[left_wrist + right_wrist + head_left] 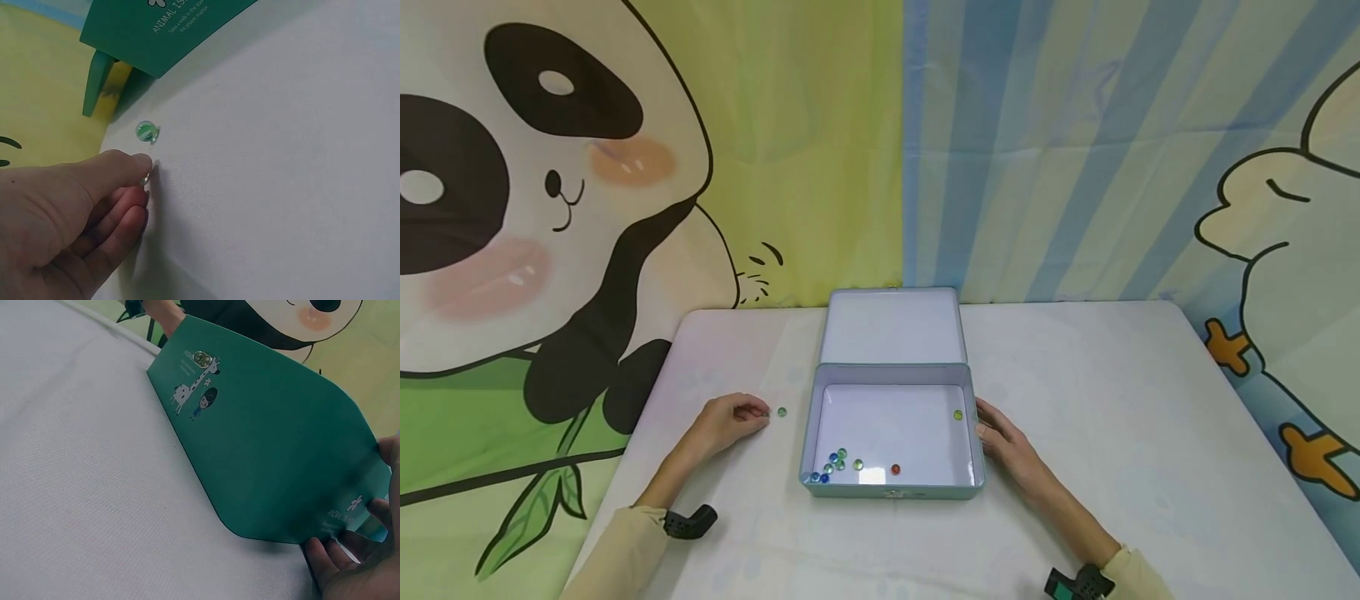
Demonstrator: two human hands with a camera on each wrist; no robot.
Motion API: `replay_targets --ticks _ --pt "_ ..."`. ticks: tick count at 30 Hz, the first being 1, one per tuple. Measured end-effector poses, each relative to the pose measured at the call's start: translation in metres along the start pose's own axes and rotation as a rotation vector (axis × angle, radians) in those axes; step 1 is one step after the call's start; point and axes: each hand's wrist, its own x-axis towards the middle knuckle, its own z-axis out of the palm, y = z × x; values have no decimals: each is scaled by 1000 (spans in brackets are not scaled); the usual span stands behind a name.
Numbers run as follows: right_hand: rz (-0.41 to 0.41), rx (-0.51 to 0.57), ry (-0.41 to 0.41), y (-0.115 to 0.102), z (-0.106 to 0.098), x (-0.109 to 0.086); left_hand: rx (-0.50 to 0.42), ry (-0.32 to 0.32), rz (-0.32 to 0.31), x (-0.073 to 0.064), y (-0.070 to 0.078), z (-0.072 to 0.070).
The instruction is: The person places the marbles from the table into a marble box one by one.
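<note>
My left hand (730, 421), on the table left of the box, pinches a small clear glass marble (145, 180) between thumb and fingers, which mostly hide it. Just beyond the fingertips a green-swirled marble (147, 131) lies on the white cloth. A green tin box (891, 492) stands with its lid (891, 325) laid back behind it. Inside are several blue and green marbles (840, 454) at the front left, a red marble (896, 469) at the front and a yellow-green marble (958, 414) near the right wall. Against that wall's outside my right hand (1011, 446) rests its fingers and thumb.
The table (1090, 375) has a white cloth over it. A patterned curtain (820, 150) with a panda hangs behind its back edge. A black wrist device (691, 522) sits on the left forearm, another (1078, 583) on the right.
</note>
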Motion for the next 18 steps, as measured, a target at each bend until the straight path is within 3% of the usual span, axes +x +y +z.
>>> replay_targets --ticks 18 --pt "-4 -2 -1 1 -1 0 8 -29 -34 -3 7 -6"
